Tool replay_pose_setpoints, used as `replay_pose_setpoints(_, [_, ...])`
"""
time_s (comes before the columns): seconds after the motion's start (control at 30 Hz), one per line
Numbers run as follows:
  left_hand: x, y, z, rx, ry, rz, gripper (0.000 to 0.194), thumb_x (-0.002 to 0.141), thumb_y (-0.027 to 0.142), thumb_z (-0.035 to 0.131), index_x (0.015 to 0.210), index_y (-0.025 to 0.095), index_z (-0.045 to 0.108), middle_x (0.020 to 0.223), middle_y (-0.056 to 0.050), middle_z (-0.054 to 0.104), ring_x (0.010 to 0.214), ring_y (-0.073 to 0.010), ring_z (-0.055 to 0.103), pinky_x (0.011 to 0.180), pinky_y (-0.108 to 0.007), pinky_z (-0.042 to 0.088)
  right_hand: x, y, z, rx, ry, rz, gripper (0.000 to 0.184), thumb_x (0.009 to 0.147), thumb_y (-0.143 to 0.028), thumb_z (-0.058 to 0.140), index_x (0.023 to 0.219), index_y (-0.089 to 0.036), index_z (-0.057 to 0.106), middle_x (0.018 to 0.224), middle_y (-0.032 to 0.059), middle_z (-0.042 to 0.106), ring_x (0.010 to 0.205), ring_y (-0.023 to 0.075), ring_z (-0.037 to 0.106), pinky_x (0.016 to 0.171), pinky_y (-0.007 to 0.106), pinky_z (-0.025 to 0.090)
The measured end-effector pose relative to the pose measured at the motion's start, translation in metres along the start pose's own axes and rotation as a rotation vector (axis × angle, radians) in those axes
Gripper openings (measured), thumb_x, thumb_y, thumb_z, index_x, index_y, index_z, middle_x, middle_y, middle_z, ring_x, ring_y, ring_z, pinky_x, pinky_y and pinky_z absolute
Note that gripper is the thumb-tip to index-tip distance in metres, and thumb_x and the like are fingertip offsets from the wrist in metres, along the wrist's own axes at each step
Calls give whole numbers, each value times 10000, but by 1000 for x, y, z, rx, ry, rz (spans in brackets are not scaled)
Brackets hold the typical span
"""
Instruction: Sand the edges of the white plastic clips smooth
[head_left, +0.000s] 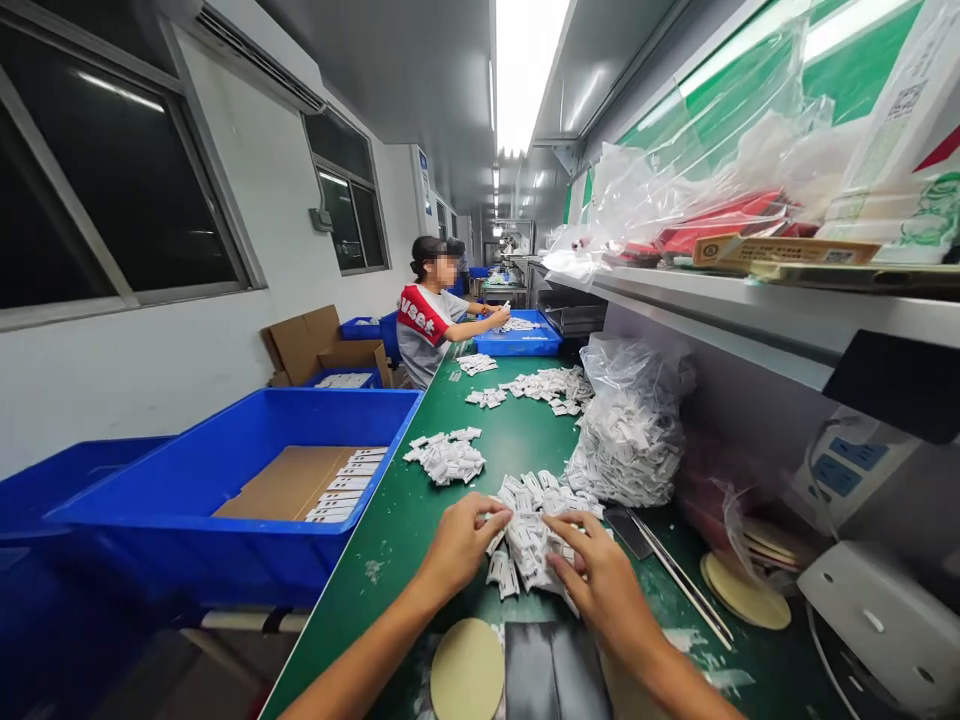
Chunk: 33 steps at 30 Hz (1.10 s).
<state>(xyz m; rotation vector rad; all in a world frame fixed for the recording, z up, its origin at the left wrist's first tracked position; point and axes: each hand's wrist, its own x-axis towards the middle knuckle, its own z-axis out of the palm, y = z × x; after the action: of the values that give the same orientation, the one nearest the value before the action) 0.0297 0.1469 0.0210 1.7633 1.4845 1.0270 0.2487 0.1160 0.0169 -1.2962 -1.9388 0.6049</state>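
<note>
In the head view, a heap of small white plastic parts (529, 535) lies on the green table between my hands. At its left edge is my left hand (463, 545), thumb and fingertips drawn together; anything between them is too small to make out. On the heap's right side my right hand (600, 575) has its index finger and thumb apart, touching or just over the parts. A clear plastic bag (630, 430) full of the same white parts stands behind the heap. Nearest me lie a round yellowish disc (467, 670) and a dark flat pad (553, 672).
Tweezers (679, 575) and more discs (746, 590) lie on the right, by a white device (885, 625). Smaller piles (446, 457) sit farther along the green table (397, 590). A blue bin (240, 500) stands left. A co-worker (431, 315) works at a blue tray (517, 343).
</note>
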Motion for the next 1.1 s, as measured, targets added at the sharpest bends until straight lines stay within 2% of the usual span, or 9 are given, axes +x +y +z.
replay_pose_setpoints(0.07, [3,-11,-12,73,131,27,270,892,402,582,933,196,752,938,-50,723,744,-174,574,750,-321,440,-16,4,1,-35,133,-33,383,937,-342,515,1269,-249,682,1265,117,629,818,199,658,841,368,531])
replay_pose_setpoints(0.2, [9,-44,-32,209,276,6,242,939,362,577,1053,176,683,1090,-62,688,911,-189,616,902,-396,464,-61,12,-18,-72,384,-28,348,925,-387,588,1239,-270,684,1164,79,658,751,167,622,738,282,542])
replay_pose_setpoints(0.33, [9,-62,-33,328,306,10,225,952,339,572,1102,197,661,1124,-56,677,916,-187,637,905,-402,497,-86,35,-32,-62,647,301,437,875,-500,620,1189,-209,713,896,50,688,455,96,452,416,216,419])
replay_pose_setpoints(0.4, [7,-61,-33,376,334,35,220,958,325,548,1113,213,657,1134,-63,677,910,-193,645,886,-385,516,-89,51,-32,-16,719,446,517,858,-545,602,1191,-168,719,739,34,658,404,95,424,357,213,362])
replay_pose_setpoints(0.57, [37,-48,-44,513,319,63,317,973,334,559,1242,167,585,1196,-91,649,985,-203,661,882,-422,553,-85,80,-26,90,710,501,533,771,-569,644,1073,-148,769,743,59,722,496,148,599,417,200,472])
replay_pose_setpoints(0.7, [108,-31,-38,698,134,7,397,944,370,614,1297,192,570,1325,-105,590,1145,-250,610,963,-489,523,-85,77,-25,78,665,466,515,763,-588,621,1001,-165,791,634,36,695,443,139,577,392,195,457])
replay_pose_setpoints(0.8, [163,-23,-19,825,32,-148,401,942,385,616,1282,177,574,1297,-105,601,1114,-248,623,932,-480,539,-84,72,-25,30,664,413,489,773,-588,596,941,-178,802,651,47,711,416,128,551,343,202,397])
replay_pose_setpoints(0.87, [187,-21,-6,888,-7,-245,387,942,378,618,1267,172,581,1272,-102,613,1086,-239,634,909,-465,551,-85,75,-24,2,635,400,452,781,-577,598,913,-198,807,647,40,716,415,127,556,370,200,428])
replay_pose_setpoints(1.1, [201,-27,16,945,13,-342,375,943,366,620,1259,167,585,1260,-101,618,1070,-232,640,895,-450,559,-86,89,-16,-57,656,312,412,835,-553,594,933,-208,796,668,31,721,480,141,602,491,207,503])
